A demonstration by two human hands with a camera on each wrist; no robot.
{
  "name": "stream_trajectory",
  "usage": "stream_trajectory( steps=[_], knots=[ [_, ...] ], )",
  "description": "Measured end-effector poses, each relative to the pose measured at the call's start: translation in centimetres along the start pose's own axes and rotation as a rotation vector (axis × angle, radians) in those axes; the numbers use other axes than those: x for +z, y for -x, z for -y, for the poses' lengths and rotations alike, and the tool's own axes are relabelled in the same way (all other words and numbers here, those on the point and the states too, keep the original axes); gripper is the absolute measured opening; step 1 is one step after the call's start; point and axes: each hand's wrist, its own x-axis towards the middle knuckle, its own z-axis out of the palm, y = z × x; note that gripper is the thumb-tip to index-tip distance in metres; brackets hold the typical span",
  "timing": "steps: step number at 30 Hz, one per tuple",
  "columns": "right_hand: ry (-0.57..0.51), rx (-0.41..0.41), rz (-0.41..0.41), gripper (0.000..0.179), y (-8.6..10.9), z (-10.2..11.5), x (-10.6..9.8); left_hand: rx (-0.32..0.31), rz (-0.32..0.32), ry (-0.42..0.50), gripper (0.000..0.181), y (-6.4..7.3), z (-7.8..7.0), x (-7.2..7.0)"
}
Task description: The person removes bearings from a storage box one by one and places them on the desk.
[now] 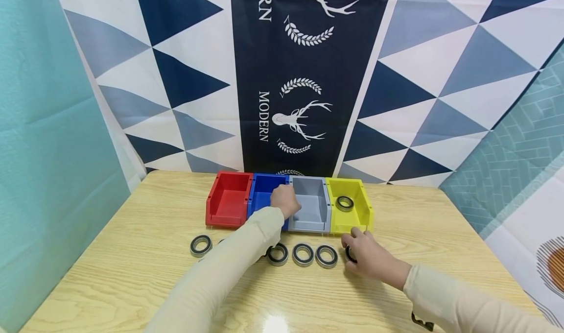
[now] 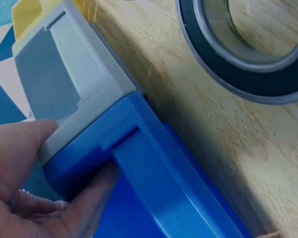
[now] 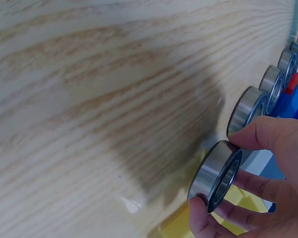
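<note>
My left hand (image 1: 285, 201) grips the adjoining side walls of the blue bin (image 2: 164, 183) and the grey bin (image 2: 89, 59), with the thumb on the grey side and the fingers inside the blue one. On the wooden table before the yellow bin (image 1: 352, 221), my right hand (image 1: 372, 257) holds a ball bearing (image 3: 204, 173) by its outer rim, between thumb and fingertips. Another bearing (image 1: 345, 210) lies inside the yellow bin. Left of the right hand, several bearings (image 1: 326, 265) lie in a row; my left sleeve (image 1: 238, 249) partly covers one.
At the left end of the joined bins is a red bin (image 1: 229, 203). The bearing (image 1: 193, 248) farthest left lies in front of it. Behind the wooden table (image 1: 110, 264) hangs a patterned cloth (image 1: 194, 78), with a teal cloth (image 1: 53, 152) on the left side.
</note>
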Motion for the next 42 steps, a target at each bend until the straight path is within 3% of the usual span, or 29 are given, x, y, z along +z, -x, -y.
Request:
stream_trajectory(
  steps=[9, 19, 36, 39, 42],
  knots=[
    [-0.067, 0.046, 0.058, 0.033, -0.21, 0.71, 0.27, -0.005, 0.004, 0.005, 0.019, -0.05, 0.05, 0.05],
    [-0.068, 0.021, 0.022, 0.031, -0.1, 0.39, 0.64, 0.003, 0.004, 0.0, 0.02, -0.14, 0.0, 0.18],
    [-0.094, 0.019, 0.051, 0.03, -0.43, 0.27, 0.98, 0.014, 0.016, 0.038, 0.02, -0.37, 0.44, 0.22],
    [-0.12, 0.028, 0.083, 0.033, -0.41, 0.22, 0.78, 0.012, 0.018, 0.033, 0.02, -0.36, 0.46, 0.2],
    [-0.17, 0.059, 0.174, 0.04, -0.62, 0.12, 0.19, 0.009, 0.017, 0.027, 0.02, -0.42, 0.49, 0.3]
  ],
)
